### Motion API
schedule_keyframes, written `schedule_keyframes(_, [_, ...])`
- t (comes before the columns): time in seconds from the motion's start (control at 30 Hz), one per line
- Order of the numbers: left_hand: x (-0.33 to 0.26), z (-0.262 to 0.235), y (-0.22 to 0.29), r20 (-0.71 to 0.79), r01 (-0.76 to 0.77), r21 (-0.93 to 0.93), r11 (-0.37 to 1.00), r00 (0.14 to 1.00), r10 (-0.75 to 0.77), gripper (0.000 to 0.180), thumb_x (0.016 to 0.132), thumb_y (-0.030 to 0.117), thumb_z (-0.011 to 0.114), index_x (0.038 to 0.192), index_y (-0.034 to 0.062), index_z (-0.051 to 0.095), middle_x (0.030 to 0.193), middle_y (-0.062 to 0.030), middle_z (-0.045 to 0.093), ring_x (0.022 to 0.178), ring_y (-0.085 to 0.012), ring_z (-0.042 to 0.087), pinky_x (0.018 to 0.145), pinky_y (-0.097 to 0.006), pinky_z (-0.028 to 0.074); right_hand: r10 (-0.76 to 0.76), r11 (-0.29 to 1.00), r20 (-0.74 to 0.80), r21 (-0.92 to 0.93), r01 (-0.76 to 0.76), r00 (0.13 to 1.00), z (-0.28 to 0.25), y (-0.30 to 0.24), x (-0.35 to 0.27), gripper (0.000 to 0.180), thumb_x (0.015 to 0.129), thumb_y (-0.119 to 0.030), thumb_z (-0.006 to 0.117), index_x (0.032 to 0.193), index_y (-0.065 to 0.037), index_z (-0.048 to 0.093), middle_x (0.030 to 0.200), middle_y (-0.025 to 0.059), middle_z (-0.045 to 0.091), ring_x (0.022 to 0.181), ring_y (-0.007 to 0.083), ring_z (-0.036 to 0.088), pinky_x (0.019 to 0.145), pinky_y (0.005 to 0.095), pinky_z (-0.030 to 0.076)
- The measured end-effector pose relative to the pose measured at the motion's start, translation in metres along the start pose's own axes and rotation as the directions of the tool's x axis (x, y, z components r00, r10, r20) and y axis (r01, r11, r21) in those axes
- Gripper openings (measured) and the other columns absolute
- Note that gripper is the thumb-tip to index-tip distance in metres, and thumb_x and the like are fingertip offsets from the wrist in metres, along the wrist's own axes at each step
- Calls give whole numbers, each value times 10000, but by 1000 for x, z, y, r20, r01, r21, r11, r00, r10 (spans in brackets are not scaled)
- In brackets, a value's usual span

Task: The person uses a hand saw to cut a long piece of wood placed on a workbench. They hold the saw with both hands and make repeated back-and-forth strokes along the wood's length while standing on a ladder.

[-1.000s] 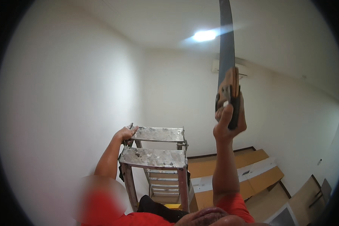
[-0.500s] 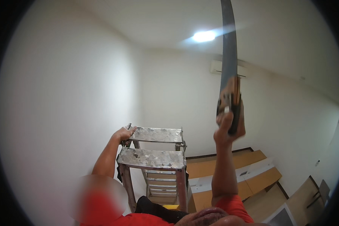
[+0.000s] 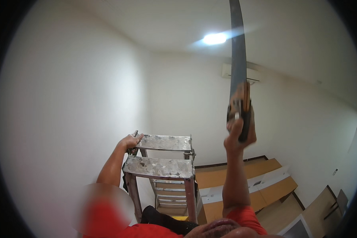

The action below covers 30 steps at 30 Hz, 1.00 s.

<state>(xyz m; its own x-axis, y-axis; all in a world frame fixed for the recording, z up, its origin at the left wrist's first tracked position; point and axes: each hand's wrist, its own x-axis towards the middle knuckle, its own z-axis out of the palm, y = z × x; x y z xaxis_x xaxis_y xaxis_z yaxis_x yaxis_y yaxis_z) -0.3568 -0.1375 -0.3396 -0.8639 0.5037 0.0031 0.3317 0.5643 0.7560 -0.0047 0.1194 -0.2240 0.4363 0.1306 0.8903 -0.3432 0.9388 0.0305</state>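
Raised in front of me, my right hand is wrapped round the orange-brown and black handle of a handsaw. Its long grey blade points up toward the ceiling, and the far tip runs out of the picture. Whether the blade touches the ceiling I cannot tell. My left hand grips the top left corner of a paint-spattered stepladder, beside the left wall, with its fingers curled over the edge.
A lit ceiling lamp shines ahead. On the far wall hangs an air conditioner. Below to the right are brown panels with a white strip across them. A dark chair-like piece stands at the far right.
My right hand and the handsaw have shifted slightly to the left. The left hand stays on the stepladder.
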Motion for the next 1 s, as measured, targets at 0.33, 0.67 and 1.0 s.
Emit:
schedule_keyframes(0.33, [0, 5, 2, 15, 9, -42, 999, 1000, -8, 919, 962, 657, 516, 1599, 69, 210, 921, -180, 705, 549, -147, 602, 462, -326, 511, 135, 989, 51, 61, -138, 990, 7, 2, 9, 466, 990, -247, 513, 1263, 125, 579, 604, 11, 585, 473, 37, 495, 440, 206, 456])
schedule_keyframes(0.67, [-2, 1, -4, -14, 26, 70, 997, 1000, -25, 907, 949, 662, 542, 1590, 87, 257, 732, -116, 649, 486, -164, 570, 444, -350, 506, 108, 982, -14, 159, -105, 994, 13, -3, -8, 403, 996, -233, 531, 1174, 121, 603, 630, -8, 575, 495, 37, 495, 440, 202, 420])
schedule_keyframes(1.0, [-4, 2, 3, 46, -14, 51, 999, 999, 12, 969, 951, 676, 516, 1606, 62, 152, 808, -159, 695, 489, -155, 589, 430, -352, 501, 64, 986, 24, 155, -67, 998, 7, 3, -16, 488, 1000, -259, 537, 1301, 125, 554, 679, 31, 614, 521, 65, 540, 431, 216, 439])
